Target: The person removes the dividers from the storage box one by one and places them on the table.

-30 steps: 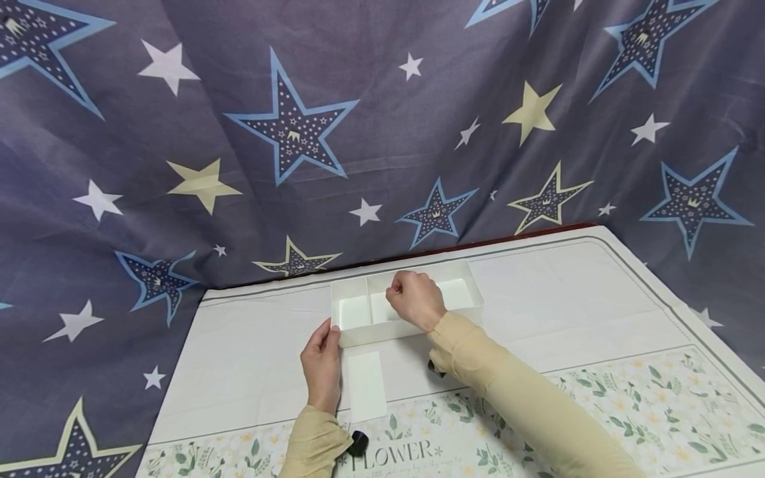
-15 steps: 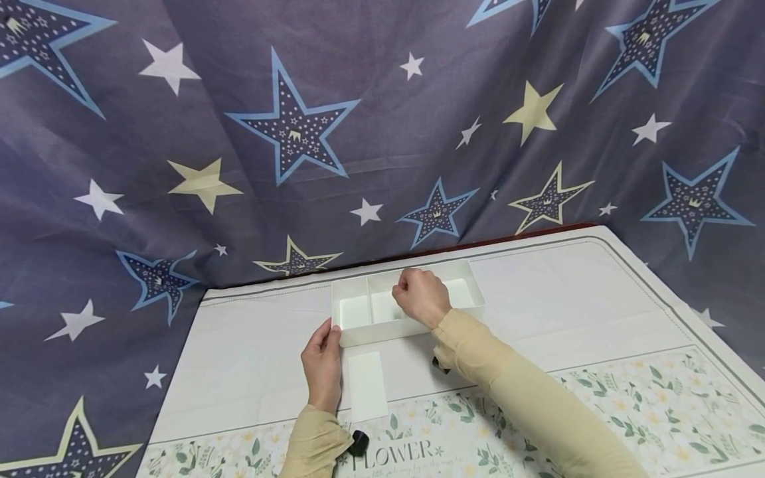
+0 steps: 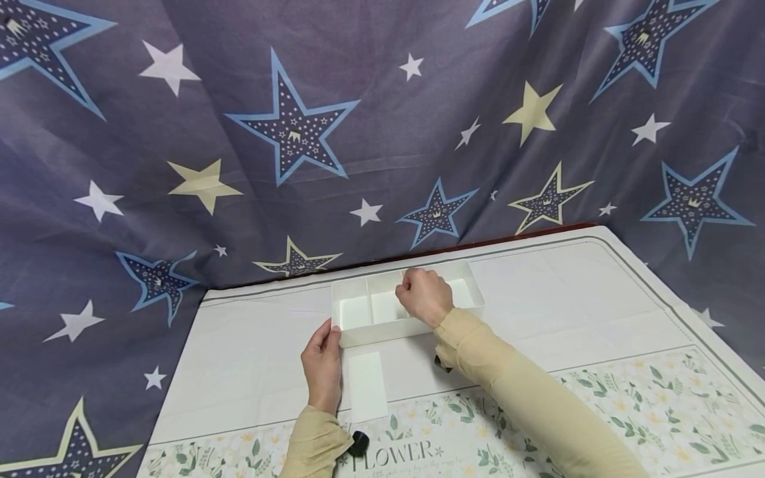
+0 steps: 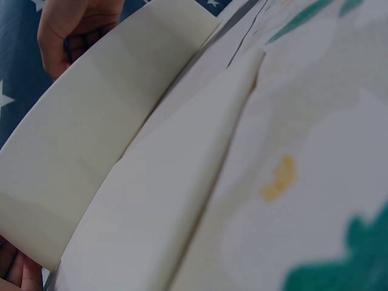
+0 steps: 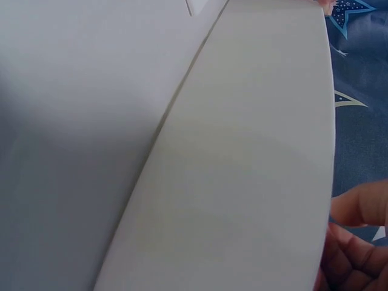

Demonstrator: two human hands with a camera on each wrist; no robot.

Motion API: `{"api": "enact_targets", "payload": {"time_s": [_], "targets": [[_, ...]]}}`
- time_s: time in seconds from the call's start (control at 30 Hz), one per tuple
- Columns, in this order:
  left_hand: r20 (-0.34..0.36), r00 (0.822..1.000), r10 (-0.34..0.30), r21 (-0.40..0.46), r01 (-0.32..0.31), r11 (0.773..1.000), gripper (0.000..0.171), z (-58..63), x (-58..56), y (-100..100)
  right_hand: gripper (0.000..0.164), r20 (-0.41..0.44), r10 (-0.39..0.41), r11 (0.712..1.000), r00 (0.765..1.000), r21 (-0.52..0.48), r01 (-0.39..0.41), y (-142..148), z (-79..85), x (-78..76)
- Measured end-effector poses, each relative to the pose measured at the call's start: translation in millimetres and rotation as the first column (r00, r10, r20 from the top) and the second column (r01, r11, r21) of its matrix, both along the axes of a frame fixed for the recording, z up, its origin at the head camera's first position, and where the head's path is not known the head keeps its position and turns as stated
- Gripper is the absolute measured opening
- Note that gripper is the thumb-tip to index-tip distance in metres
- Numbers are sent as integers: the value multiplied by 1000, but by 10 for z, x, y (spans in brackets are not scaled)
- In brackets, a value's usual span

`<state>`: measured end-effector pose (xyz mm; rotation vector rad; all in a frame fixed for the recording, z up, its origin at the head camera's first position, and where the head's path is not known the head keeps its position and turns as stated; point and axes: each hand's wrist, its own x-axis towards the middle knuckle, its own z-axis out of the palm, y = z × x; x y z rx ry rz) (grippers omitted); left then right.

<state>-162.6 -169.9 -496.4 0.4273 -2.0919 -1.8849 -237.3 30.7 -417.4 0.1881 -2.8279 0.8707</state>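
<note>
A long white storage box (image 3: 382, 331) lies at the back of the table, with a fixed-looking divider (image 3: 368, 302) near its left end. My left hand (image 3: 323, 365) grips the box's front left corner, the thumb at the corner edge. Inside the box, my right hand (image 3: 425, 297) has curled fingers and pinches a thin white divider panel (image 3: 402, 274), mostly hidden behind the hand. In the left wrist view the right hand (image 4: 79, 27) shows beyond the box's front wall (image 4: 91, 133). The right wrist view shows my right hand (image 5: 361, 242) over the wall's edge.
A loose white rectangular panel (image 3: 367, 386) lies flat in front of the box, beside my left hand. The white tablecloth (image 3: 568, 305) has a floral band along its front. A star-patterned curtain (image 3: 382, 133) hangs right behind the table.
My right hand has shifted slightly to the right inside the box, and the thin panel's edge now shows beside its fingers. The left hand and box have stayed in place.
</note>
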Motion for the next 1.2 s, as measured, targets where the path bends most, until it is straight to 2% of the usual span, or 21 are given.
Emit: {"api": "enact_targets", "payload": {"time_s": [0.37,1.2], "targets": [[-7,1000,8,-4,-8,1000,41,5,1,-1,26,37,-9,1000,999,14,9,-1,-23,-18],[2,1000,-11,8,11,1000,41,6,0,-5,25,59,-41,998,997,57,38,0,-95,-28]]}}
